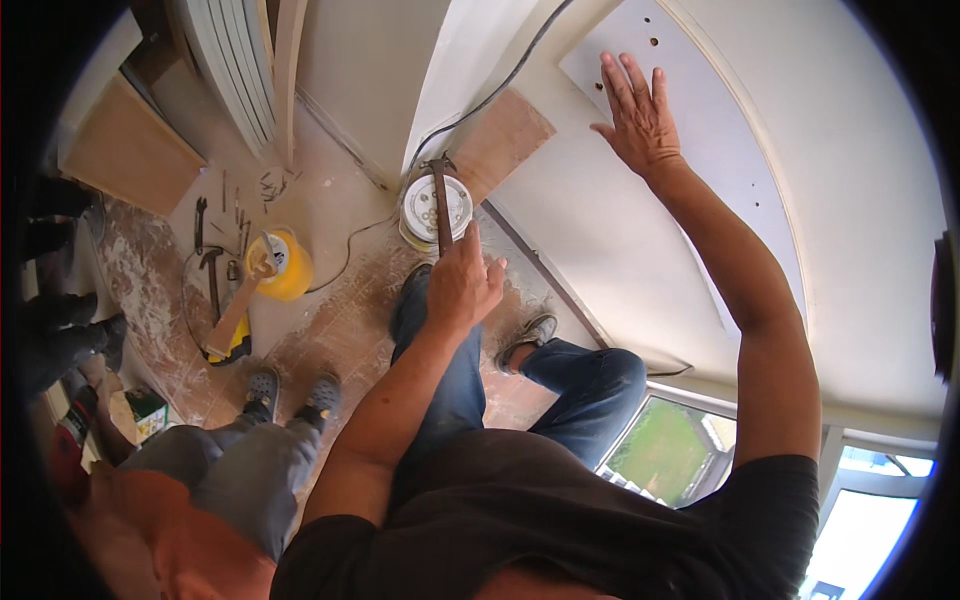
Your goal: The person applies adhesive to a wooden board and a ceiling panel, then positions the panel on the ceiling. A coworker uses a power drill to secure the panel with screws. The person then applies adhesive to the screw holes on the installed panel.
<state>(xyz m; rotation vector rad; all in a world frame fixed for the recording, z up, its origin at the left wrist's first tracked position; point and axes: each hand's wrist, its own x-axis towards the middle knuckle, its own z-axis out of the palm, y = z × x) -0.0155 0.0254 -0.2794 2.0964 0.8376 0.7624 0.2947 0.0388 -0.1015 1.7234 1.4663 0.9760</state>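
My left hand [465,283] is closed around the handle of a hammer [442,205], its head pointing away from me. Below the hammer, on the floor, stands a white bucket [415,215] with small round things on its lid. Fingers spread, my right hand [640,120] lies against a white panel [715,120] on the wall. Several small dark holes mark this panel, some close to my fingertips.
A black cable [515,72] runs down the wall. By the white bucket leans a brown board [512,140]. A yellow bucket [290,268] and loose tools stand further left. At lower left a co-worker in orange [190,530] is close, near a red-and-black tool [72,430].
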